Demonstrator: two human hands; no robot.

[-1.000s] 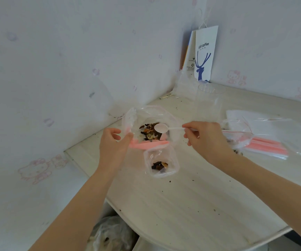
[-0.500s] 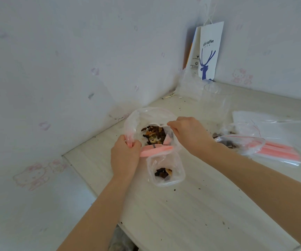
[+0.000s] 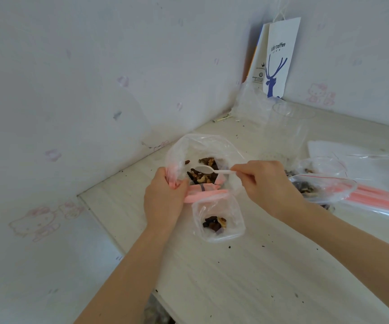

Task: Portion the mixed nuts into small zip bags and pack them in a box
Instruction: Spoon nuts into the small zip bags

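Scooping stage. The large clear plastic bag with a pink zip strip (image 3: 202, 146) is held open at its left rim by the left hand (image 3: 165, 197), whose fingers are curled round the gathered pink edge. The thin white plastic spoon (image 3: 205, 170) is pinched by its handle in the right hand (image 3: 266, 185), with its bowl over the mixed nuts (image 3: 202, 177) inside. The small clear zip bag (image 3: 219, 220), just in front on the pale wooden table (image 3: 235, 277), holds only a few pieces. For a clean portion, the spoon is best dipped under the heap, lifted level, and tipped well inside the small bag's mouth. No box can be identified.
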